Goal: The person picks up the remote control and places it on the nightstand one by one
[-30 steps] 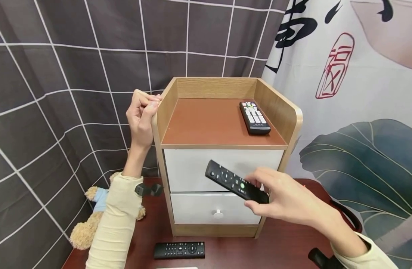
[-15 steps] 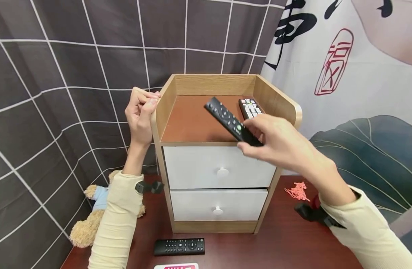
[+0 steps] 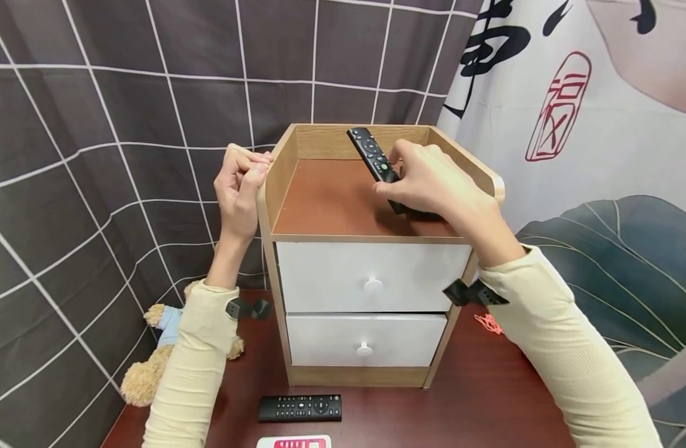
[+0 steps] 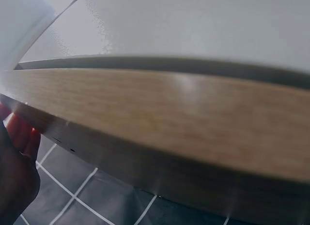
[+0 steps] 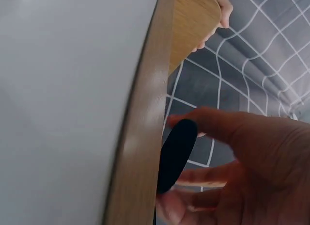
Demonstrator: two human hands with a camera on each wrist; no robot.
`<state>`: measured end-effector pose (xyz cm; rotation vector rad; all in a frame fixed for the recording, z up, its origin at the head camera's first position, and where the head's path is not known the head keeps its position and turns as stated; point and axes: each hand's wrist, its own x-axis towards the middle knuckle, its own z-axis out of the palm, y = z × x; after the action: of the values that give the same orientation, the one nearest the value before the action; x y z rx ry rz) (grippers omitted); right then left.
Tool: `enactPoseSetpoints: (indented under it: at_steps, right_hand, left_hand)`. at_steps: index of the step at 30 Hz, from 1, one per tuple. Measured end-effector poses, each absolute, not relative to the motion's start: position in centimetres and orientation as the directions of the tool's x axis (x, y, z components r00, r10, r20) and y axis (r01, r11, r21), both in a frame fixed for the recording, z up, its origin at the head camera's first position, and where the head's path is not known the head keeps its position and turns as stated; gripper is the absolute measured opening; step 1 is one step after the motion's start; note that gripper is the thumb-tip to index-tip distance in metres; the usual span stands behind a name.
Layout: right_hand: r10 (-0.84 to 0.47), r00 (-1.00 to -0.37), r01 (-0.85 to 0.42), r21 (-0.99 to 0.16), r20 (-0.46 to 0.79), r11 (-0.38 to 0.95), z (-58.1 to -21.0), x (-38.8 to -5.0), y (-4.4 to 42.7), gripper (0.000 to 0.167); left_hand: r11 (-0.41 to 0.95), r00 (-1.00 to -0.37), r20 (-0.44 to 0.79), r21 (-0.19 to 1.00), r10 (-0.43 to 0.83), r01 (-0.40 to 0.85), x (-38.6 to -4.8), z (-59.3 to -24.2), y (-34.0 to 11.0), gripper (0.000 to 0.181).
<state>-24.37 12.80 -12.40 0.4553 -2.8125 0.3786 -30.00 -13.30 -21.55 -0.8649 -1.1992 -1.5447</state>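
Head view: the left hand (image 3: 239,190) keeps its fingers curled on the side wall of the wood-edged, white-drawered cabinet (image 3: 281,180). Since half a second ago, the slim black plastic remote (image 3: 370,152), clamped in the right hand's (image 3: 429,177) fingers, has moved farther back above the brown top, and that hand now hides most of the white-keyed black remote (image 3: 425,215). Around the cabinet, a tan plush bear (image 3: 143,376), a dark button-covered remote (image 3: 300,408) and coral string (image 3: 488,323) lie on the reddish-brown bench (image 3: 488,386); sleeves partly block bear and string.

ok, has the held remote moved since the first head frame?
Yes, up and back: in the head view, the held remote went from in front of the upper drawer to over the brown shelf.
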Motion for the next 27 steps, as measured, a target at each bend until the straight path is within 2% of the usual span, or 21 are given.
enactPoseSetpoints:
  at_steps: [4,10,16,21,24,27]
  right_hand:
    - [-0.247,-0.947,-0.273,-0.114,0.203,0.955,-11.8,-25.6,10.7,0.037]
    - [-0.193,-0.961,-0.198,-0.004,0.197,0.980,-12.7,-26.8,8.1,0.036]
    - [-0.197,-0.950,-0.197,0.022,0.241,0.980,-13.7,-27.3,7.3,0.035]
    - [-0.168,-0.948,-0.166,0.031,0.269,0.986,-13.9,-27.6,7.9,0.029]
    - [-0.150,-0.950,-0.141,0.051,0.275,0.989,-14.1,-27.6,8.0,0.031]
    - [-0.160,-0.924,-0.153,0.048,0.348,0.987,-14.3,-26.6,8.3,0.032]
  left_hand:
    - [-0.060,-0.290,0.922,0.284,-0.256,0.957,-30.1,-21.5,-13.4,0.025]
    - [-0.050,-0.289,0.923,0.286,-0.253,0.957,-30.0,-21.6,-13.5,0.026]
    - [-0.033,-0.274,0.924,0.275,-0.268,0.961,-29.9,-21.5,-13.6,0.029]
    - [-0.056,-0.286,0.923,0.281,-0.258,0.958,-30.1,-21.6,-13.3,0.026]
    - [-0.058,-0.297,0.919,0.292,-0.259,0.955,-30.2,-21.7,-13.2,0.024]
    - [-0.056,-0.299,0.917,0.295,-0.263,0.954,-30.3,-21.9,-13.2,0.024]
